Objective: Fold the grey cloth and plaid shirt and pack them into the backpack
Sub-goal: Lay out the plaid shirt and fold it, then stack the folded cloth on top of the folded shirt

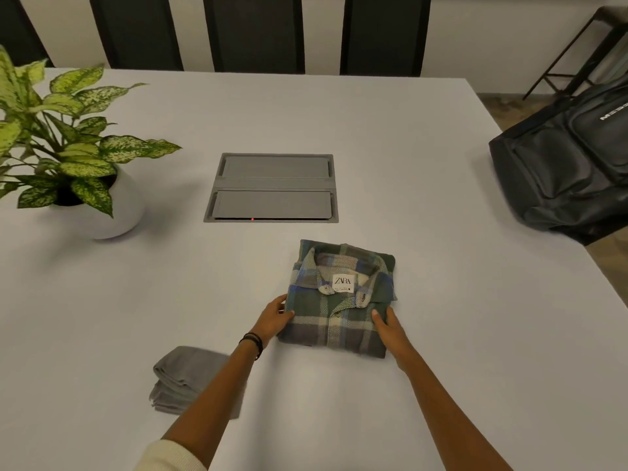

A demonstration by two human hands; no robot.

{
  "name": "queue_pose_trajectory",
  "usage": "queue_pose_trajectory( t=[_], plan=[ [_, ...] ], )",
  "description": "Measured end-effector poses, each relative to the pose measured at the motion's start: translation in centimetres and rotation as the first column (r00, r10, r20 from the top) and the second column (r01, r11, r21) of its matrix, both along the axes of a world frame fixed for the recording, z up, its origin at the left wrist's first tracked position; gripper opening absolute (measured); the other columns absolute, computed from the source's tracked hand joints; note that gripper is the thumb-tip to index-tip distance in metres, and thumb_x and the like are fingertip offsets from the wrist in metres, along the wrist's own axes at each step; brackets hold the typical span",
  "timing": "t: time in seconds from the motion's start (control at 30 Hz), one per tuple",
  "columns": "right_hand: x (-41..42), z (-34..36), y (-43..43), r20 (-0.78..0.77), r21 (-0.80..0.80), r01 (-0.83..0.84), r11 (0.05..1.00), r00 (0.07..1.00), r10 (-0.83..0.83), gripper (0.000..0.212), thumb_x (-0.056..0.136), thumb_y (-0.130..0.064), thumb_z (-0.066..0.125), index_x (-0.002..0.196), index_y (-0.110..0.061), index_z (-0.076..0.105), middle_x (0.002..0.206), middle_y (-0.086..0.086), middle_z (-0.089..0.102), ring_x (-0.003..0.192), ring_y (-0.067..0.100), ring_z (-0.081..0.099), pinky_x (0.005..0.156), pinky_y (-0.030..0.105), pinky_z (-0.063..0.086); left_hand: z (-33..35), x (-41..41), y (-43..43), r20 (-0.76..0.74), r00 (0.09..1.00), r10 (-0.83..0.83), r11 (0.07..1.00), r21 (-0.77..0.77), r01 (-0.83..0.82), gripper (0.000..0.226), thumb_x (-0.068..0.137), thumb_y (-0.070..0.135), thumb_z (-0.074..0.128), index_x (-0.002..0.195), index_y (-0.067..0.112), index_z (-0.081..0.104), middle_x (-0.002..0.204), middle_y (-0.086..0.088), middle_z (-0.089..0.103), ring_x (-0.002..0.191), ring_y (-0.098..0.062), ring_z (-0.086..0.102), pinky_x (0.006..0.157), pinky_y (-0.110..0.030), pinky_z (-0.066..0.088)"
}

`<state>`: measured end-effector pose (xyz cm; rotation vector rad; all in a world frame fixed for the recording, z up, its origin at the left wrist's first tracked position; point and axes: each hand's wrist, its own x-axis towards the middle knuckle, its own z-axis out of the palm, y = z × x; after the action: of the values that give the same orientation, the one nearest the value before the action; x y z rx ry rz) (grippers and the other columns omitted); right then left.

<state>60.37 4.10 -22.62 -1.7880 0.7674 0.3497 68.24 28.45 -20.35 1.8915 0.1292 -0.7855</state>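
The plaid shirt (339,297) lies folded into a compact rectangle on the white table (441,300), collar and white label facing up. My left hand (273,317) grips its near left edge, thumb on top and fingers tucked under. My right hand (387,326) grips the near right edge the same way. The grey cloth (185,379) sits folded on the table to the left, partly hidden behind my left forearm. The black backpack (571,164) stands at the table's far right edge, cut off by the frame.
A potted plant (68,158) in a white round pot stands at the left. A grey recessed cable box (273,188) with two lids sits in the table's middle, beyond the shirt. Dark chairs line the far edge. A black metal stool stands at the back right.
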Motion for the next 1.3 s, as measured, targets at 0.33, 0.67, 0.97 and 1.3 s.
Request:
queue_pose_trajectory(
  t=[0.33, 0.67, 0.97, 1.3],
  plan=[
    [0.5, 1.1, 8.2, 0.025, 0.101, -0.191, 0.976, 0.982, 0.19, 0.06, 0.098, -0.032, 0.04, 0.149, -0.017, 0.011, 0.15, 0.009, 0.029, 0.136, 0.029, 0.033, 0.11, 0.043, 0.035, 0.4, -0.8, 8.4, 0.131, 0.991, 0.037, 0.984, 0.166, -0.059, 0.041, 0.096, 0.006, 0.042, 0.137, 0.004, 0.037, 0.139, -0.014, 0.045, 0.125, -0.031, 0.045, 0.103, -0.037, 0.037],
    [0.2, 0.1, 11.3, 0.099, -0.1, -0.194, 0.976, 0.974, 0.204, 0.056, 0.093, -0.023, 0.052, 0.141, -0.009, 0.029, 0.142, 0.014, 0.04, 0.13, 0.032, 0.04, 0.106, 0.045, 0.038, 0.8, -2.0, 14.1, 0.207, 0.972, 0.115, 0.978, 0.149, -0.147, 0.038, 0.094, 0.004, 0.048, 0.132, 0.006, 0.047, 0.135, -0.014, 0.049, 0.121, -0.031, 0.05, 0.094, -0.035, 0.043],
    [-1.6, 4.5, 18.7, 0.465, -0.577, -0.284, 0.766, 0.657, 0.594, 0.061, 0.085, 0.009, 0.043, 0.14, -0.015, 0.035, 0.155, 0.001, 0.016, 0.143, 0.014, 0.011, 0.115, 0.023, 0.016, 0.7, -3.7, 19.3, 0.182, 0.974, 0.136, 0.889, 0.412, -0.201, 0.036, 0.094, 0.026, 0.052, 0.124, 0.006, 0.055, 0.133, -0.016, 0.051, 0.122, -0.029, 0.048, 0.101, -0.037, 0.037],
    [-4.3, 0.9, 23.1, 0.208, -0.504, -0.819, 0.274, 0.193, 0.959, 0.064, 0.095, -0.005, 0.037, 0.149, -0.021, 0.008, 0.158, -0.005, -0.002, 0.144, 0.01, -0.005, 0.117, 0.029, 0.015, 0.0, -6.8, 21.0, 0.0, 0.967, 0.254, 0.905, 0.353, -0.238, 0.044, 0.097, 0.033, 0.044, 0.131, 0.006, 0.043, 0.13, -0.015, 0.05, 0.108, -0.026, 0.049, 0.088, -0.034, 0.041]
  ],
)
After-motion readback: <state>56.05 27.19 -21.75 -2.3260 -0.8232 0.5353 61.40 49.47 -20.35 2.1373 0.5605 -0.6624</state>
